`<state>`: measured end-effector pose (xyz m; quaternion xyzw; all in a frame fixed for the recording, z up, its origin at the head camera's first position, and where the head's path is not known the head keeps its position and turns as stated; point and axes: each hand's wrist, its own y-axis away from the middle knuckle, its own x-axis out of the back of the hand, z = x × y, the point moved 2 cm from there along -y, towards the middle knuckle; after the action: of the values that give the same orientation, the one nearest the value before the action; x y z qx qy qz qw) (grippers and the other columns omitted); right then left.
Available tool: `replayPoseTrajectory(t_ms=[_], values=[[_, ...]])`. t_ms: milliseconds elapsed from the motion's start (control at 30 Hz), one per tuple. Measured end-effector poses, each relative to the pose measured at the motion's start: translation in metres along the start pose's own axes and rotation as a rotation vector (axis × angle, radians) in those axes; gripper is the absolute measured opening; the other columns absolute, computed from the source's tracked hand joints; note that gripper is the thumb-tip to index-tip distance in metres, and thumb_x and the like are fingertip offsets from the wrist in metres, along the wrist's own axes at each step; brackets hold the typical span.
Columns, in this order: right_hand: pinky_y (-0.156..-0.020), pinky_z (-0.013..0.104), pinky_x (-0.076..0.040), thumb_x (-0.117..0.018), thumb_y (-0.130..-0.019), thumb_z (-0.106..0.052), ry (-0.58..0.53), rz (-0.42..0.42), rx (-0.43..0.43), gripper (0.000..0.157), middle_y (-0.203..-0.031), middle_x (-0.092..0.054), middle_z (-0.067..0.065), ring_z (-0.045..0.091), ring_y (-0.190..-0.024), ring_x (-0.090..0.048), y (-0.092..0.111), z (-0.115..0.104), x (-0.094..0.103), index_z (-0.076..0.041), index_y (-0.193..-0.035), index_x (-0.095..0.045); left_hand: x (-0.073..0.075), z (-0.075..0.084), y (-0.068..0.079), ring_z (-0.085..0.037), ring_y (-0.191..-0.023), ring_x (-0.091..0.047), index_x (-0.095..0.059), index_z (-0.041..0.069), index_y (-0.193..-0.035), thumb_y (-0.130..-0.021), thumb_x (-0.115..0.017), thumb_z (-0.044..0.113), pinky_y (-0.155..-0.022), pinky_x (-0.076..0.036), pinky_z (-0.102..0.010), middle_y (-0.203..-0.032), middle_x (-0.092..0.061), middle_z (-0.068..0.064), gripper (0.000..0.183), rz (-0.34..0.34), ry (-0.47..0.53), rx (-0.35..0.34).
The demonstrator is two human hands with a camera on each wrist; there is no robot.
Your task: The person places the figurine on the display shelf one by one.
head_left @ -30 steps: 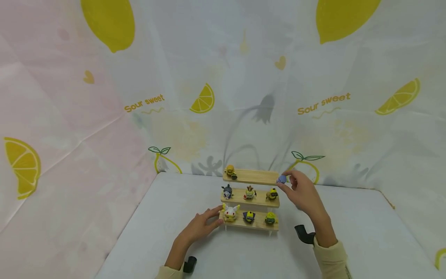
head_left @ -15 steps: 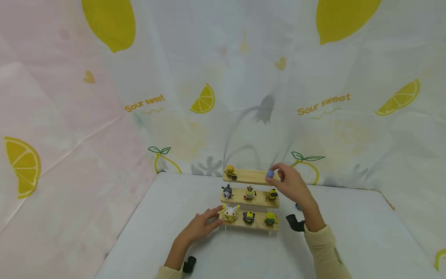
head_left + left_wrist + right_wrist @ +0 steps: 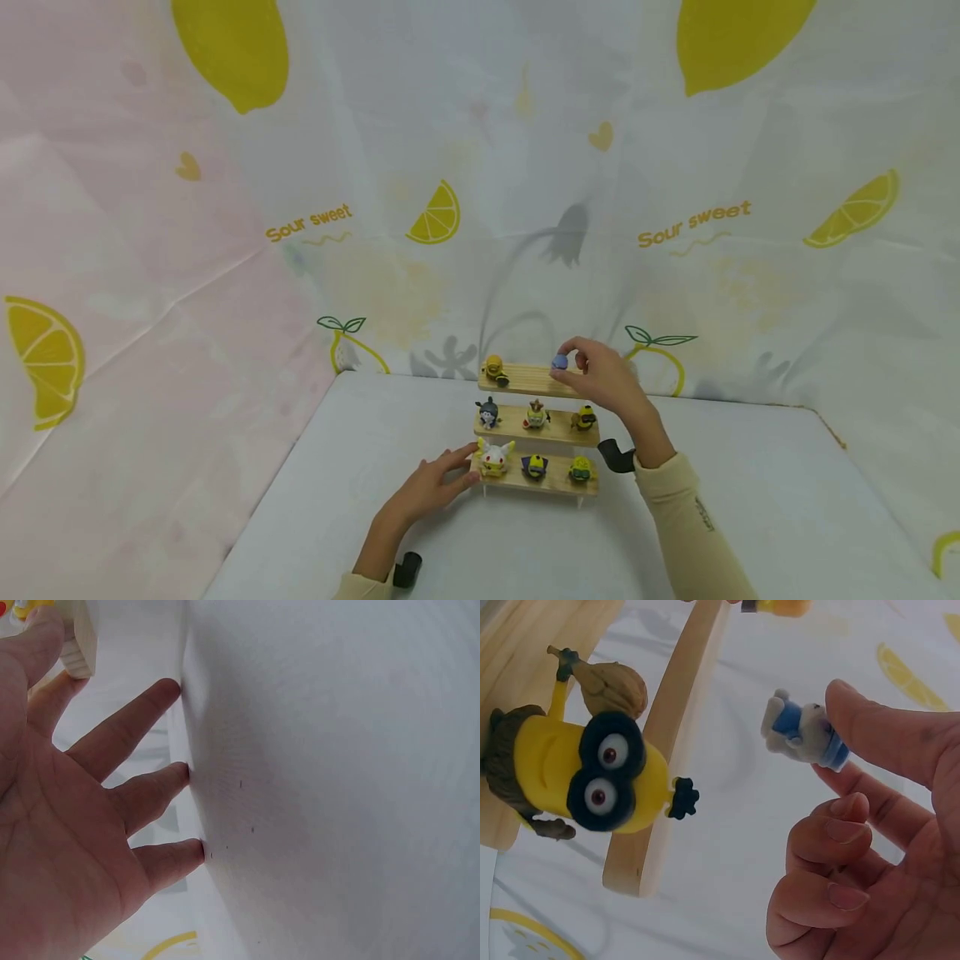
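In the head view, my right hand [image 3: 603, 375] pinches a small blue-and-white figurine [image 3: 559, 362] between thumb and forefinger, above the top shelf of the wooden three-tier display stand [image 3: 536, 380]. The right wrist view shows the figurine [image 3: 802, 731] lying sideways in that image, apart from the shelf there. My left hand [image 3: 431, 485] holds the left end of the bottom shelf between thumb and forefinger, beside a white long-eared figurine [image 3: 494, 457]. In the left wrist view its other fingers [image 3: 127, 727] are spread straight, their tips at the white table surface.
A yellow figurine [image 3: 495, 369] stands at the top shelf's left end. The middle shelf bears a dark-haired figurine [image 3: 488, 412], a hatted one [image 3: 536, 414] and a goggled minion [image 3: 547, 769]. Two more yellow figurines, one caped [image 3: 535, 467], are on the bottom shelf. A lemon-print cloth [image 3: 480, 167] hangs behind.
My right hand has moved left with the blue-and-white figurine, from the top shelf's right end to right of its middle. The left hand stays at the bottom shelf.
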<state>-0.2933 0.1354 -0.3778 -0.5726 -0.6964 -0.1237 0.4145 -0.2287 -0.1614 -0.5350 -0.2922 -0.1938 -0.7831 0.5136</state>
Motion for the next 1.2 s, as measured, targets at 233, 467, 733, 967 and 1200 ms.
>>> replayPoseTrajectory(t_ms=[233, 467, 733, 967, 1200], values=[[-0.051, 0.032, -0.029, -0.074, -0.091, -0.021, 0.006, -0.102, -0.002, 0.025, -0.065, -0.039, 0.003, 0.016, -0.05, -0.029, -0.011, -0.007, -0.011, -0.007, -0.11, -0.066, 0.001, 0.0, 0.001, -0.045, -0.141, -0.029, -0.046, 0.023, -0.149, -0.097, -0.056, 0.052, -0.106, -0.008, -0.076, -0.133, -0.062, -0.008, 0.06, -0.004, 0.009, 0.006], [-0.05, 0.03, -0.027, -0.074, -0.091, -0.02, 0.035, -0.168, 0.004, 0.02, -0.061, -0.037, 0.001, 0.014, -0.049, -0.027, -0.02, -0.011, -0.019, -0.009, -0.106, -0.066, 0.001, -0.001, 0.001, -0.046, -0.141, -0.029, -0.046, 0.024, -0.149, -0.098, -0.056, 0.051, -0.106, -0.008, -0.076, -0.132, -0.062, -0.008, 0.059, -0.002, 0.011, -0.003], [-0.049, 0.03, -0.029, -0.073, -0.092, -0.023, 0.032, -0.205, -0.034, 0.019, -0.06, -0.038, 0.001, 0.014, -0.048, -0.029, -0.022, -0.01, -0.024, -0.011, -0.105, -0.066, 0.001, -0.002, 0.001, -0.046, -0.14, -0.03, -0.047, 0.024, -0.149, -0.097, -0.057, 0.051, -0.105, -0.008, -0.077, -0.131, -0.063, -0.007, 0.059, 0.002, 0.02, -0.02], [-0.051, 0.031, -0.03, -0.074, -0.091, -0.022, 0.041, -0.21, -0.052, 0.023, -0.069, -0.045, 0.006, 0.016, -0.053, -0.034, -0.023, -0.01, -0.024, -0.01, -0.11, -0.067, -0.001, -0.003, 0.0, -0.046, -0.14, -0.031, -0.047, 0.023, -0.148, -0.097, -0.057, 0.051, -0.105, -0.008, -0.077, -0.131, -0.063, -0.007, 0.059, -0.003, 0.008, -0.008], [-0.053, 0.032, -0.033, -0.074, -0.091, -0.021, 0.092, -0.238, -0.08, 0.036, -0.079, -0.05, 0.007, 0.019, -0.06, -0.04, -0.024, -0.008, -0.024, -0.008, -0.123, -0.064, 0.0, -0.001, 0.002, -0.048, -0.139, -0.03, -0.048, 0.022, -0.148, -0.097, -0.056, 0.051, -0.105, -0.008, -0.077, -0.132, -0.062, -0.01, 0.059, -0.003, 0.009, -0.005]])
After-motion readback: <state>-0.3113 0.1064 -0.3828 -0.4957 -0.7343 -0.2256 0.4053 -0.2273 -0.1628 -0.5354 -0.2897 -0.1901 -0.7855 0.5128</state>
